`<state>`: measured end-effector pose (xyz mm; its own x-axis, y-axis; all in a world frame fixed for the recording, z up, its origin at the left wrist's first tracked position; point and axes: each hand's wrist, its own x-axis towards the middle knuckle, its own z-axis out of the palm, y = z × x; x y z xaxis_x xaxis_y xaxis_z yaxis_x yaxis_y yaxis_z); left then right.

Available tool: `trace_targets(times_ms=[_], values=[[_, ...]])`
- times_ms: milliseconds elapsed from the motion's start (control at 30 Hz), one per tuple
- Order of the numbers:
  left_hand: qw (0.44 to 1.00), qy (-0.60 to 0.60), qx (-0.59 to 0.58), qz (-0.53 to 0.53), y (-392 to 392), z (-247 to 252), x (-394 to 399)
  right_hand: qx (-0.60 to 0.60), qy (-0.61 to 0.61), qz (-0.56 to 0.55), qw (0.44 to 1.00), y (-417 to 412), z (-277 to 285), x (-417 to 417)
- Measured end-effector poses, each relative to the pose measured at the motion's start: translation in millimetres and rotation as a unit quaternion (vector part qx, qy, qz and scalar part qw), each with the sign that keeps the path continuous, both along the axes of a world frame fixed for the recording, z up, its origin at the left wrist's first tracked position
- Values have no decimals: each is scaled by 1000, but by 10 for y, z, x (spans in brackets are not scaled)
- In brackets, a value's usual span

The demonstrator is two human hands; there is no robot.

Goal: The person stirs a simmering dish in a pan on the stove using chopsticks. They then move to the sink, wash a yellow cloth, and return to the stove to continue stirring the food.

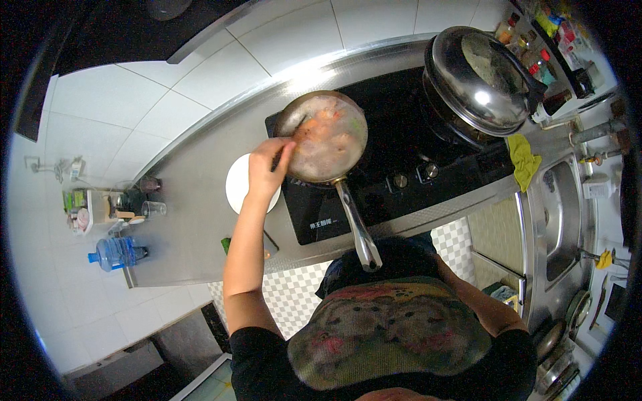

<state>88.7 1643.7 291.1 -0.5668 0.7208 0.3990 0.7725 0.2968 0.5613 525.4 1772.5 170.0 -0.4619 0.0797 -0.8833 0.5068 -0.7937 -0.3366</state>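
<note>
A long-handled frying pan (pixel 346 168) sits on the black cooktop (pixel 321 210). Reddish-orange food (pixel 318 128) and pale liquid are inside it, blurred by steam. My left hand (pixel 271 163) reaches over the pan's left rim, thumb and fingers brought close together above the food. Whether anything is pinched between them is unclear. A dark, slender shape shows in the pan near the fingertips. Under my left wrist lies a white plate (pixel 236 185), partly covered by the hand. The pan's metal handle (pixel 358 225) points towards my body, untouched. My right hand is out of view, hidden beside my body.
A wok with a domed metal lid (pixel 466 75) occupies the right burner. A green cloth (pixel 522 160) hangs at the counter edge by the sink (pixel 562 220). Bottles (pixel 539 62) crowd the far right corner. A blue water bottle (pixel 113 253) stands at the left end.
</note>
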Motion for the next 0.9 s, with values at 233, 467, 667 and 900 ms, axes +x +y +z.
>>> trace_targets(times_ms=[233,467,667,900], values=[[985,45,-100,-135,13,113,256,4,-58,12,998,24,-180,76],[973,-28,-103,-203,-107,525,418,-23,-18,4,1000,16,-191,49],[981,-90,-100,-143,-275,776,343,39,-10,2,999,-6,-231,79],[979,-42,-132,-147,-204,510,323,10,17,-2,1000,9,-359,134]])
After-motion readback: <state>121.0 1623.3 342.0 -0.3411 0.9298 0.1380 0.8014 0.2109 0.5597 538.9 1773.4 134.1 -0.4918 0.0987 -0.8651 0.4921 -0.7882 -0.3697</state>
